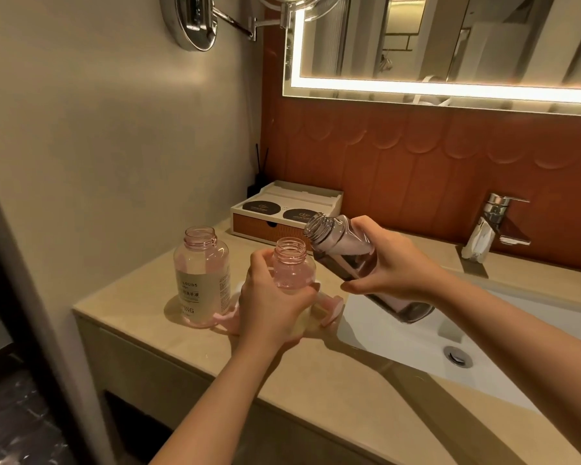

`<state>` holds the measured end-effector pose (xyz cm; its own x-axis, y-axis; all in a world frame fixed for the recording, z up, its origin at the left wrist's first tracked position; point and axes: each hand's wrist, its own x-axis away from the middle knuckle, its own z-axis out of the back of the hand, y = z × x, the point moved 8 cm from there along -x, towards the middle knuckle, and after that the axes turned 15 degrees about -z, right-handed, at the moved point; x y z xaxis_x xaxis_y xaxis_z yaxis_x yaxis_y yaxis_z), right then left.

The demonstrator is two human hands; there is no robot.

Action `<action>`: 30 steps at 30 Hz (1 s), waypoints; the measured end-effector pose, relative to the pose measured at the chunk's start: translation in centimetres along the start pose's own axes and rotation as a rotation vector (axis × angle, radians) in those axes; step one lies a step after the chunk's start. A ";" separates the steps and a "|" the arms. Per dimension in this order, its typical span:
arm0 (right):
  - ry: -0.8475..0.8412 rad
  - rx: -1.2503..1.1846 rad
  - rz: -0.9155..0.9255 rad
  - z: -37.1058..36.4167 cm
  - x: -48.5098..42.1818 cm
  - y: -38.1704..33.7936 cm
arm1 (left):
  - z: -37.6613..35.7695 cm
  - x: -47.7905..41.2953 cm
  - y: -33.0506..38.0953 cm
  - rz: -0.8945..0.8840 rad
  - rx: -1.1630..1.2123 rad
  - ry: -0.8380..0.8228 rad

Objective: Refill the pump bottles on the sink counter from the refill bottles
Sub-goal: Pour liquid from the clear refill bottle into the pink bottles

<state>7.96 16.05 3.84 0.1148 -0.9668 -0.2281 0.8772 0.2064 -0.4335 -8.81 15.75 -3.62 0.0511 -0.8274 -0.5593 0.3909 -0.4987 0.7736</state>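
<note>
My left hand (272, 307) grips a clear pink bottle (292, 266) standing on the beige counter (316, 374), its neck uncapped. My right hand (393, 263) holds a darker clear refill bottle (342, 246) tilted, open mouth pointing up-left just above and right of the pink bottle's neck. No liquid is seen running out. A second pink bottle (202, 276) with a white label stands uncapped to the left. Pink pump parts (332, 310) lie on the counter behind my left hand, partly hidden.
A white sink basin (416, 347) with a drain (458, 356) lies to the right, a chrome faucet (493, 226) behind it. A white and orange amenity box (282, 213) and a reed diffuser (259, 179) sit at the back wall. The counter's front edge is near.
</note>
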 end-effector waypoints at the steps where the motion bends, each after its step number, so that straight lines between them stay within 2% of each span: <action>1: -0.005 0.015 0.000 0.1 0.0 -0.1 | 0.0 0.0 0.0 -0.001 -0.002 -0.001; 18: -0.036 0.293 -0.008 0.6 -0.3 -1.7 | 0.0 0.0 -0.1 0.001 0.014 -0.004; 30: -0.025 0.381 0.019 1.4 -0.6 -2.2 | -0.2 0.0 -0.2 0.001 0.013 -0.015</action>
<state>6.64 15.98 6.13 0.1399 -0.9678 -0.2094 0.9847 0.1582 -0.0733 -8.75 15.91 -3.82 0.0379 -0.8318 -0.5537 0.3786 -0.5009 0.7783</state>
